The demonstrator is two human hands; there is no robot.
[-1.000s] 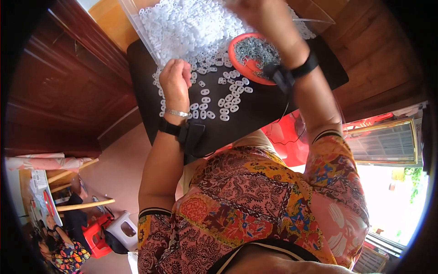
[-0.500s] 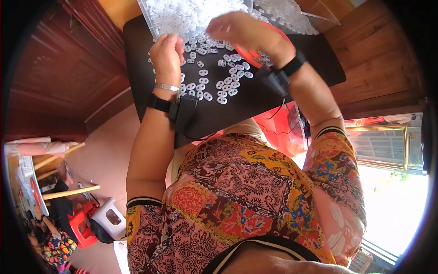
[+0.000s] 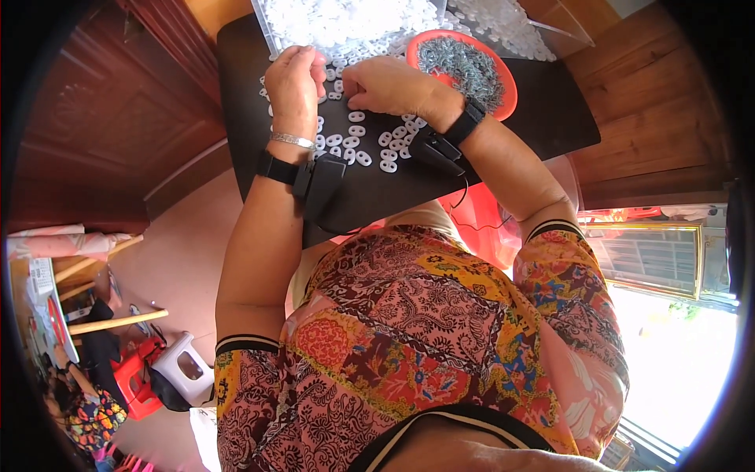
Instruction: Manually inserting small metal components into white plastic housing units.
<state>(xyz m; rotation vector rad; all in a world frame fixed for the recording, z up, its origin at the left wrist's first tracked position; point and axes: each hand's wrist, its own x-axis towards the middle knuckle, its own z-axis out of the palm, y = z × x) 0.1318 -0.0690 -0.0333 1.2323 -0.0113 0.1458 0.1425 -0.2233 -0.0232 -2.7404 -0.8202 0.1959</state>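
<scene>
My left hand is curled over the black table, its fingertips pinched on what looks like a small white plastic piece. My right hand lies close beside it, fingertips meeting those of the left; what they pinch is hidden. Several loose white plastic pieces are scattered on the table under and in front of both hands. A round orange dish heaped with small grey metal parts stands just to the right of my right hand. Both wrists wear black bands with small devices.
A clear tray heaped with white pieces stands at the table's far edge, and more pieces lie spilled at the far right. Dark wooden panels flank the table. A red stool stands under it. A white stool stands on the floor at lower left.
My right hand has drawn back from the orange dish to the left and now meets my left hand. The left hand has stayed over the scattered pieces. The view has shifted.
</scene>
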